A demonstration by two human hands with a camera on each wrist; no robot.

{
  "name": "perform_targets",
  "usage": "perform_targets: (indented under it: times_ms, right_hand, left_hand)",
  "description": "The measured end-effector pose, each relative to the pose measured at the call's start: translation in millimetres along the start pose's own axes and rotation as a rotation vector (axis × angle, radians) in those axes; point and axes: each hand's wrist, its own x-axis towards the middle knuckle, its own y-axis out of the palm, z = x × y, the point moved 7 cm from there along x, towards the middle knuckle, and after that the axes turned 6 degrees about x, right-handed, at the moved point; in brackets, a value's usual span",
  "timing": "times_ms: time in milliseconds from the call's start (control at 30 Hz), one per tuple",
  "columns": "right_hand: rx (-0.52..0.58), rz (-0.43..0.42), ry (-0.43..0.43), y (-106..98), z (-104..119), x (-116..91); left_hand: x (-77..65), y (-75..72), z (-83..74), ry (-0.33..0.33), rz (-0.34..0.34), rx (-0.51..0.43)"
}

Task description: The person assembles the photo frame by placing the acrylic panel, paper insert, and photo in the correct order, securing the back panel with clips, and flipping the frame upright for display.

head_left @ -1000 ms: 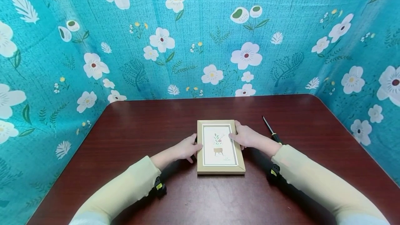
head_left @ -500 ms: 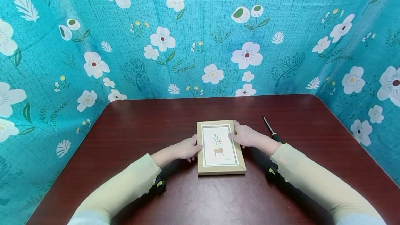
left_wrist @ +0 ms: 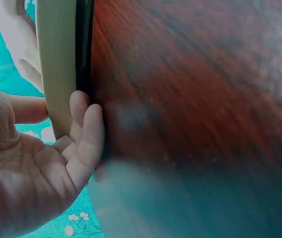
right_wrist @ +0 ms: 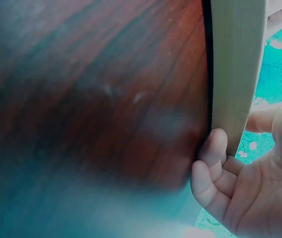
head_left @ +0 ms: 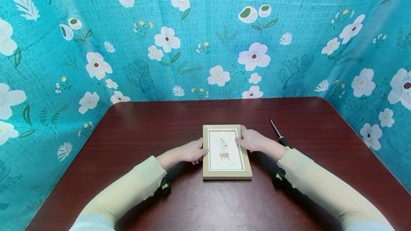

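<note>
A light wooden picture frame [head_left: 227,177] with a potted-plant print lies face up near the middle of the table in the head view. My left hand [head_left: 191,151] grips its left side, thumb on the front border and fingers down along the edge. On the opposite side my right hand [head_left: 253,139] holds the right edge higher up, its thumb over the print's border. In the left wrist view the fingers of the left hand [left_wrist: 46,163] curl at the side of the frame [left_wrist: 57,59]. The right wrist view has the right hand [right_wrist: 250,188] likewise around the frame's edge [right_wrist: 235,64].
A screwdriver [head_left: 278,132] lies just beyond my right wrist, its handle partly hidden by the forearm. The dark red wooden table [head_left: 154,120] ends at a blue floral curtain [head_left: 192,52] behind and at both sides.
The frame has shifted very slightly between my hands and the left fingers have drawn in closer under its edge. Both hands stay on the picture frame.
</note>
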Motion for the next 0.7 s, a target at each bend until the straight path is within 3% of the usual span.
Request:
perform_targets:
  times_ms: [700]
  right_hand:
    - [0.040,0.010,-0.036,-3.0,4.5,-8.9]
  left_hand:
    - [-2.3,-2.6,2.7,-0.012,-0.014,-0.038]
